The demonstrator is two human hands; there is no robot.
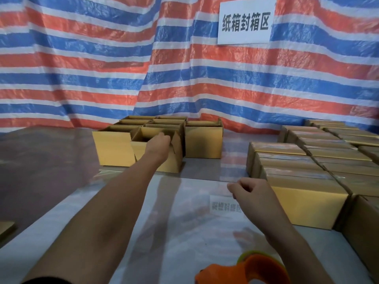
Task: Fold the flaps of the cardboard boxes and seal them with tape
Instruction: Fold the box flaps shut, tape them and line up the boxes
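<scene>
Cardboard scrap at left edge of glossy table. Far middle: cluster of open boxes, plain brown, before striped blue-orange-white tarp. Left hand grips rim of front box. White paper sign on tarp. Right hand curled, empty, over table centre. Orange tape dispenser at near edge. Sealed boxes, shiny taped tops, rowed along right edge.

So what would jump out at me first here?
The red, blue and white striped tarp fills the back, with a white sign at upper right. In the middle, the left hand grips the rim of an open cardboard box; sealed boxes line the right, and an orange tape dispenser lies nearest.
</scene>
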